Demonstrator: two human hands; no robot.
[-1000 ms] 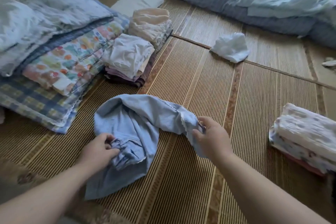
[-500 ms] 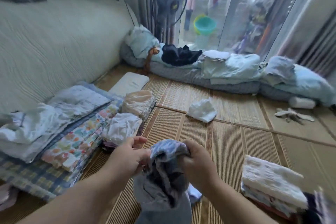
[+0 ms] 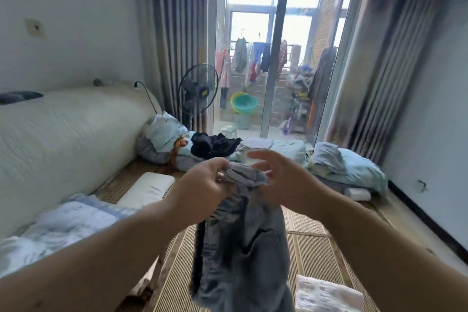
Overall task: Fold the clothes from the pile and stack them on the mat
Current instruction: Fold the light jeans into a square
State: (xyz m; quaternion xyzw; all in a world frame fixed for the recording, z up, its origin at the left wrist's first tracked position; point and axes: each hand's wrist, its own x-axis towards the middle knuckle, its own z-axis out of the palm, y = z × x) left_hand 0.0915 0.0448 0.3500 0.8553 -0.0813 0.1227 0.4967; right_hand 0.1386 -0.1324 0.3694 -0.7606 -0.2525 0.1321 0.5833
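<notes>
Head view: the blue garment (image 3: 240, 248) hangs in the air in front of the person, above the woven mat (image 3: 311, 256). Its long axis runs up and down. The bunched top edge is at the hands, and the cloth falls straight down past the bottom of the picture.

The left hand (image 3: 202, 192) grips that top edge with its fingers curled round the gathered cloth. The right hand (image 3: 281, 185) is just beside the same edge, its fingers spread and fairly straight. They are blurred, so I cannot tell whether any part of this hand touches the cloth.

A folded stack (image 3: 326, 294) of pale printed cloth lies on the mat at the lower right. Folded bedding (image 3: 63, 223) lies at the left, with a white pillow (image 3: 147, 189) beyond it. The unfolded pile (image 3: 349, 167) of light blue and dark clothes lies across the far end of the mat. Behind it are a standing fan (image 3: 198, 91) and a glass door (image 3: 278, 58) between curtains.

Half a second ago both hands clutched the garment in a tight bunch lower down. Now it is held higher and hangs longer, and the right hand has loosened its hold. A second ago the garment lay spread sideways on the mat, with one hand at each end. The view has also tipped upward, so the small folded stacks at the left are out of sight and the door fills the middle.
</notes>
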